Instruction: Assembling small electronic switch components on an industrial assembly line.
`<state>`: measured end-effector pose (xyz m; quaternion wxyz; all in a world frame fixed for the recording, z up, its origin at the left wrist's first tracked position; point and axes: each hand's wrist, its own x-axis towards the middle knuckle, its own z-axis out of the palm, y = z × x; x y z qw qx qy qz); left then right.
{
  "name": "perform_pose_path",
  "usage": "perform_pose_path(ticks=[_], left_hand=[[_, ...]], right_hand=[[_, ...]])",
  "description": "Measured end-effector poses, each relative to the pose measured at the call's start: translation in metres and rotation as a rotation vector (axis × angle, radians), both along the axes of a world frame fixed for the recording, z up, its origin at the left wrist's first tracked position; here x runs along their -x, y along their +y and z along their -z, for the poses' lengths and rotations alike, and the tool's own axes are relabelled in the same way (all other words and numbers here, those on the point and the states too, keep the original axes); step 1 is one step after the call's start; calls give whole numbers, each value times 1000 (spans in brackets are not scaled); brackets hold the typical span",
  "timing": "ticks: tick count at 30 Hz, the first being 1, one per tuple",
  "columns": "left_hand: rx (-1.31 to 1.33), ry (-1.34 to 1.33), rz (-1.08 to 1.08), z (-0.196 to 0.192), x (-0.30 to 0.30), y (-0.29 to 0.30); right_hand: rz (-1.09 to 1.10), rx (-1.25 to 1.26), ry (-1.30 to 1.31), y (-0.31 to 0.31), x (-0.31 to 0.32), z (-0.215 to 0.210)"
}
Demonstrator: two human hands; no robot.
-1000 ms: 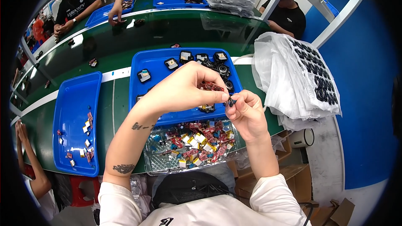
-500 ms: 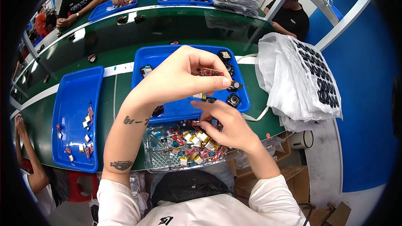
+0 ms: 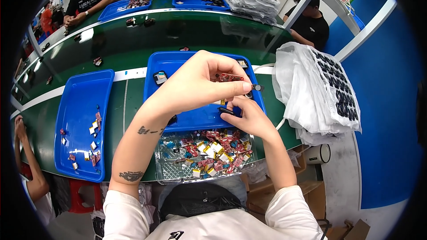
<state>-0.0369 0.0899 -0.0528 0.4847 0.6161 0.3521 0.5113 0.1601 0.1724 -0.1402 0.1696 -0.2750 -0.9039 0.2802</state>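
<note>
My left hand (image 3: 202,82) is closed above the blue tray (image 3: 195,123), pinching a small red circuit board (image 3: 231,78). A small black piece with a round silver disc (image 3: 257,87) juts out beyond its fingertips. Lower down, my right hand (image 3: 249,118) has its thumb and fingers around a black casing (image 3: 226,111) at the tray's near right; its fingertips are partly hidden. Other black casings lie in the tray, one holding a white piece (image 3: 160,78) at the left. Nearest me, a clear plastic tray (image 3: 165,169) holds many red boards with white-and-yellow battery cells (image 3: 216,147).
Another blue tray (image 3: 106,89) with a few boards stands at the left. Stacked white sheets with black parts (image 3: 311,89) rise at the right. Beyond runs a green conveyor belt (image 3: 178,31) carrying scattered casings. Several people sit around it; one person's hands (image 3: 20,129) show at far left.
My right hand has moved up from over the clear tray into the blue tray and closed on a black casing. The left hand has stayed nearly in place, still holding the board.
</note>
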Motion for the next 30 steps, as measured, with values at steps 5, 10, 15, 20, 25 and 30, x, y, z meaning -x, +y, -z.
perform_pose_path(ticks=[5,10,15,20,25,30], left_hand=[[14,85,-150,-1,4,0],[-12,179,-267,7,-4,7],[-74,317,-410,14,-17,8],[-97,489,-493,21,-26,8],[-98,622,-492,20,-29,8],[-113,599,-498,22,-29,9]], right_hand=[[113,733,543,-10,-3,-9],[122,756,764,-20,5,-11],[241,583,840,-20,11,-12],[183,677,929,-26,16,-16],[149,623,901,-27,11,-18],[148,631,877,-29,10,-19]])
